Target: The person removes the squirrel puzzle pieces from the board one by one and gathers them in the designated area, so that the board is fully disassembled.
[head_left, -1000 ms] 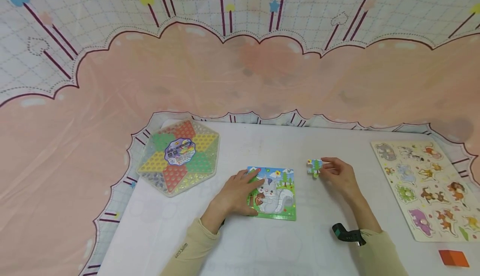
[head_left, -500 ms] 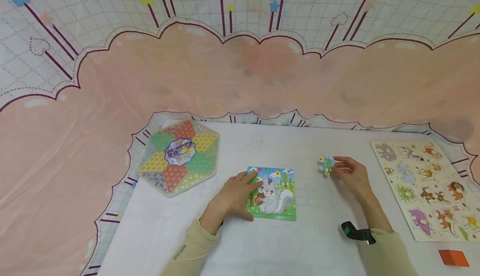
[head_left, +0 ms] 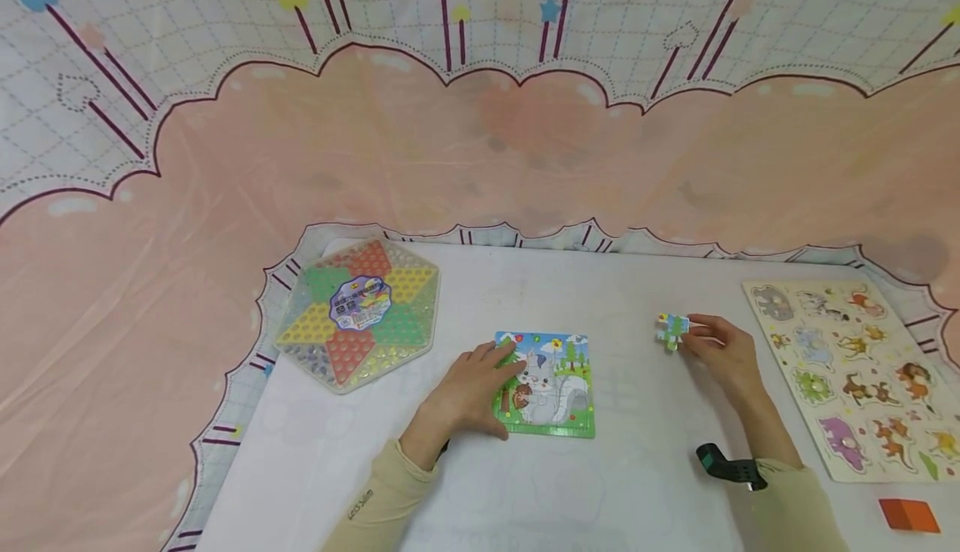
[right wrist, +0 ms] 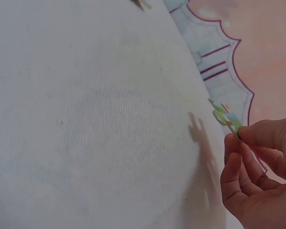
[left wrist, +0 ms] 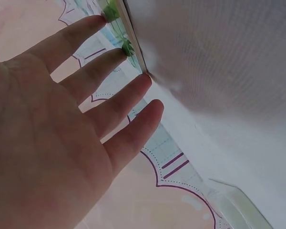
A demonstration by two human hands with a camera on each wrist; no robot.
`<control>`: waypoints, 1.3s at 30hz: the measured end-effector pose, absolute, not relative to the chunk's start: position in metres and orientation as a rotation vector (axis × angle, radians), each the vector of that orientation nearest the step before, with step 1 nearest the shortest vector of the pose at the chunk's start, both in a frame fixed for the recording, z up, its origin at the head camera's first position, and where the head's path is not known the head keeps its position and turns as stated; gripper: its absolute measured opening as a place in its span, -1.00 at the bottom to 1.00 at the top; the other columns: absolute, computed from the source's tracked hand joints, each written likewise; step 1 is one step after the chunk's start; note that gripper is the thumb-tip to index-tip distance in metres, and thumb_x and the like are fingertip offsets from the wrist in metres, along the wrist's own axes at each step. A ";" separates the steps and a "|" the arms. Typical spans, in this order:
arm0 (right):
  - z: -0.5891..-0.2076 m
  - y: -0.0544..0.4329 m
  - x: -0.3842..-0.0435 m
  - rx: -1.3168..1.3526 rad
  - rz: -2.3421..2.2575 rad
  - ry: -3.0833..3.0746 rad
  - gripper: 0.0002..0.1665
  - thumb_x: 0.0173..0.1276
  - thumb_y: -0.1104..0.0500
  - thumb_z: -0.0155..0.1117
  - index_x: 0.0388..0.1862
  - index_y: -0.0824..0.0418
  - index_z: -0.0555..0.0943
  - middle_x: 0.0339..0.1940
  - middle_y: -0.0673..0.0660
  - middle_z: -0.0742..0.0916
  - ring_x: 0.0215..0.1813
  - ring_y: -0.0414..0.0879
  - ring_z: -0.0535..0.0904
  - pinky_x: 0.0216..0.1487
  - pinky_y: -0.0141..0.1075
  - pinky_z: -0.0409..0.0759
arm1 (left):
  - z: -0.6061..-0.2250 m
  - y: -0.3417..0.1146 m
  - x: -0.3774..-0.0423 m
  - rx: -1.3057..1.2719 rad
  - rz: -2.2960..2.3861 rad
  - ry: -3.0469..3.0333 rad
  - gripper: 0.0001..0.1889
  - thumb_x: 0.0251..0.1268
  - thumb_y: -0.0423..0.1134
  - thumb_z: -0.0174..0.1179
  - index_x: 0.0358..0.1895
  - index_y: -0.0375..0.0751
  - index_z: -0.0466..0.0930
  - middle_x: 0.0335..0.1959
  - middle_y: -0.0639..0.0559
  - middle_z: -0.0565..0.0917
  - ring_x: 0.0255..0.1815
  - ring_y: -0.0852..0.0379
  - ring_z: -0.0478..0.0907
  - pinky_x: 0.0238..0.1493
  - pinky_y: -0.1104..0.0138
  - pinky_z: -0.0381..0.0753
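Observation:
A square jigsaw puzzle (head_left: 558,398) with a grey squirrel picture lies at the table's middle in the head view. My left hand (head_left: 461,392) rests along its left side, fingers stretched and spread over the upper left corner, partly hiding it. In the left wrist view its fingertips touch the puzzle's thin edge (left wrist: 135,38). To the right, my right hand (head_left: 726,360) pinches a loose jigsaw piece (head_left: 672,331) in green and light blue between thumb and fingers. The right wrist view shows that piece (right wrist: 225,116) held above the white tabletop, casting a shadow.
A hexagonal Chinese checkers set (head_left: 360,314) lies at the back left. An animal peg puzzle board (head_left: 855,381) is at the right, with an orange block (head_left: 908,515) in front of it. A patterned curtain (head_left: 480,160) hangs behind the table.
My right hand has moved to the right with the jigsaw piece, away from the puzzle. My left hand stays at the puzzle's left side, its thumb slightly lowered.

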State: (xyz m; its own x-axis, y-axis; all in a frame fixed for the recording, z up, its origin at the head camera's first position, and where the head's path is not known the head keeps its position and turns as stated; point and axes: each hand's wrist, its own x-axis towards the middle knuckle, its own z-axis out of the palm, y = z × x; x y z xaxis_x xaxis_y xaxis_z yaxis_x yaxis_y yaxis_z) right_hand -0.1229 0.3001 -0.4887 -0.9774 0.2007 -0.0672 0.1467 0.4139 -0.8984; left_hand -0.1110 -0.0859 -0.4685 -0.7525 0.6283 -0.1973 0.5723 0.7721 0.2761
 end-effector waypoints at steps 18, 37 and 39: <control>-0.490 0.317 -0.120 -0.430 1.656 -2.586 -0.47 0.38 0.30 0.27 0.25 0.52 0.42 -0.40 -0.34 0.60 -0.37 -0.47 0.57 -0.36 -0.55 0.55 | -0.476 -0.087 -0.118 0.895 0.299 2.744 -0.22 0.02 0.14 0.44 0.36 -0.02 0.47 0.46 -0.12 0.29 0.41 -0.09 0.27 0.27 0.02 0.37; -0.491 0.330 -0.123 -0.497 1.697 -2.571 -0.52 0.40 0.29 0.24 0.23 0.48 0.44 -0.41 -0.33 0.61 -0.33 -0.44 0.57 -0.29 -0.57 0.57 | -0.474 -0.083 -0.116 0.849 0.266 2.803 -0.35 0.14 0.09 0.38 0.33 0.01 0.52 0.43 -0.11 0.35 0.32 -0.07 0.35 0.19 0.02 0.42; -0.491 0.331 -0.123 -0.514 1.705 -2.572 -0.50 0.40 0.29 0.24 0.25 0.47 0.44 -0.40 -0.32 0.61 -0.33 -0.44 0.57 -0.28 -0.57 0.57 | -0.474 -0.083 -0.115 0.847 0.274 2.803 -0.35 0.14 0.08 0.38 0.33 0.01 0.52 0.43 -0.11 0.35 0.31 -0.08 0.35 0.18 0.01 0.42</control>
State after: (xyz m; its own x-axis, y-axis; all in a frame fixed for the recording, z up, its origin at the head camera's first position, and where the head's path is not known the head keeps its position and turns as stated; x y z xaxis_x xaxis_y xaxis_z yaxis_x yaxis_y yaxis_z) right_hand -0.1232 0.3310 -0.4915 -0.9459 0.2775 -0.1678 0.2626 0.3518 -0.8985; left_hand -0.1155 -0.0833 -0.4741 -0.8157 0.5621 -0.1364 0.5251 0.8186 0.2329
